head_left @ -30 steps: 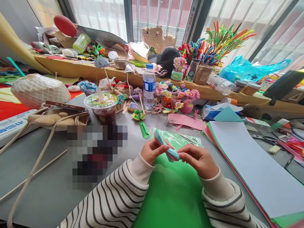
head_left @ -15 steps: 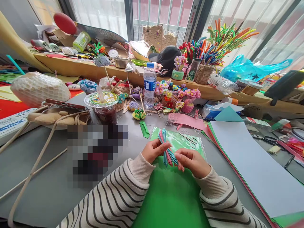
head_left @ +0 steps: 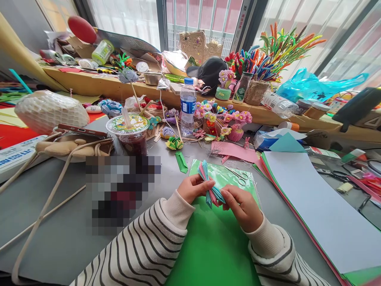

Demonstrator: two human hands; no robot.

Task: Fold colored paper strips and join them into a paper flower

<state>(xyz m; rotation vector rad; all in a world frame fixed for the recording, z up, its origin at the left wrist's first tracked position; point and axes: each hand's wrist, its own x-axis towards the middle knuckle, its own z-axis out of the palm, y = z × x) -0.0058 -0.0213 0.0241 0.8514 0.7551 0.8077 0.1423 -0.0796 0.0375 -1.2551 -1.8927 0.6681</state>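
Note:
A bundle of pleated blue and pink paper (head_left: 209, 186), pinched in at its middle and fanned at both ends, is held above a green sheet (head_left: 217, 246). My left hand (head_left: 195, 188) is closed around its middle, thumb on top. With thumb and fingers, my right hand (head_left: 241, 204) pinches the lower right edge of its near fan. Behind the paper, small scissors (head_left: 238, 175) lie on a clear plastic packet (head_left: 222, 169). A folded green paper strip (head_left: 181, 162) and a green and yellow paper flower (head_left: 174, 143) sit farther back on the left.
A stack of coloured paper (head_left: 321, 202) lies to the right. At the left stand a lidded drink cup (head_left: 127, 133) and a beige bag (head_left: 71, 147). A water bottle (head_left: 187, 107) and crocheted flowers (head_left: 222, 117) are at the back, below a cluttered shelf (head_left: 98, 85).
My right hand has turned and closed in on the fan's lower right edge, pulling that edge slightly outward to the right. My left hand keeps its hold on the middle.

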